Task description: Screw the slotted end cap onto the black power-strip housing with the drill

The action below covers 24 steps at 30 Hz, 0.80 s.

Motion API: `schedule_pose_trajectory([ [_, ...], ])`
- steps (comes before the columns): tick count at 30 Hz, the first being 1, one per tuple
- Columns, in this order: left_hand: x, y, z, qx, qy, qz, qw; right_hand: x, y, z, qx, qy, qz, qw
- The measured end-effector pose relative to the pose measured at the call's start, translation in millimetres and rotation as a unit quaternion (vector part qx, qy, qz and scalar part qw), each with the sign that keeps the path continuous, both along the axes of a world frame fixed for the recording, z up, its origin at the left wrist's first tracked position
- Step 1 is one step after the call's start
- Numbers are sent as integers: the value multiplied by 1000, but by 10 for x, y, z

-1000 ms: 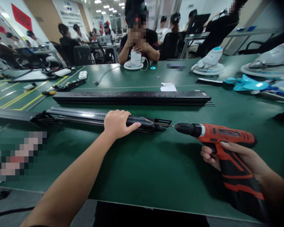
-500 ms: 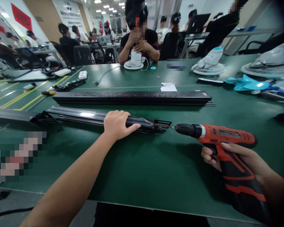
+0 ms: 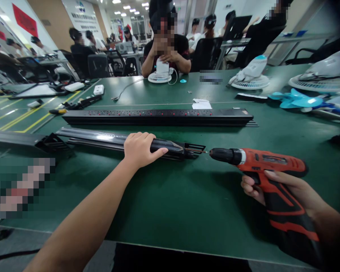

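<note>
Gripping black rail (image 3: 102, 140) on green surface (image 3: 170, 196) with left hand (image 3: 140, 149); clasping orange drill (image 3: 260, 162) in right hand (image 3: 283, 190), bit (image 3: 205, 152) at rail end.

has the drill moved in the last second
No. The drill in the right hand keeps its bit at the right end of the near rail, same spot below the power strip.
</note>
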<state>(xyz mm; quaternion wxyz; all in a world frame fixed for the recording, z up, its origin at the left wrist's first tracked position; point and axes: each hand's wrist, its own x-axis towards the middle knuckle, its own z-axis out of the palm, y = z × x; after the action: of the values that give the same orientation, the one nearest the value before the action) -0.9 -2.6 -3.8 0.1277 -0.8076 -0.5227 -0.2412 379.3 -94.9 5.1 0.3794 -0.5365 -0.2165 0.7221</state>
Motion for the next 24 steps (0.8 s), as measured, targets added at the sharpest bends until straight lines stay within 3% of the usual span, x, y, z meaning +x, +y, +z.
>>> schedule_pose_trajectory([
  [24, -18, 6, 38, -25, 13, -8, 1000, 10, 3, -24, 30, -3, 16, 999],
])
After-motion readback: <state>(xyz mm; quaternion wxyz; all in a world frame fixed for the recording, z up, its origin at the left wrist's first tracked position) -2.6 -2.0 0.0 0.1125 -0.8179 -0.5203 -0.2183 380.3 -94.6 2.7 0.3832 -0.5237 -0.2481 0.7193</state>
